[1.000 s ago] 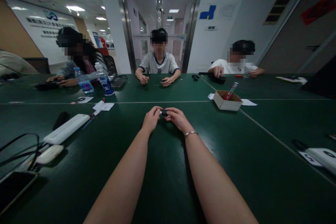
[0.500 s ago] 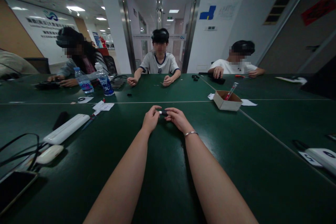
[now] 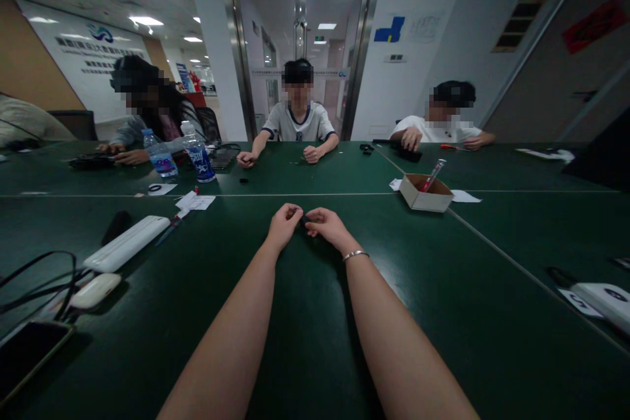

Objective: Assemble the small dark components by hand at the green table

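Note:
My left hand (image 3: pixel 283 226) and my right hand (image 3: pixel 329 226) are close together above the green table (image 3: pixel 315 315). Between their fingertips sits a small black tube-like piece (image 3: pixel 305 218), mostly covered by the fingers. My right thumb and fingers pinch it from the right side. The fingers of my left hand are closed at its left end; what they grip there is hidden. A silver bracelet (image 3: pixel 355 254) circles my right wrist.
To the right is a small open box (image 3: pixel 426 201) with a clear-and-red stick in it. Bottles (image 3: pixel 198 156), papers (image 3: pixel 195 201), a white power bank (image 3: pixel 126 243), an oval white case (image 3: pixel 96 291) and a phone (image 3: pixel 32 354) lie left. Several people sit across the table.
The silvery part of the piece showed between my hands before and is now covered. My left fingers have closed in, and the piece has tilted. My hands are slightly lower in view.

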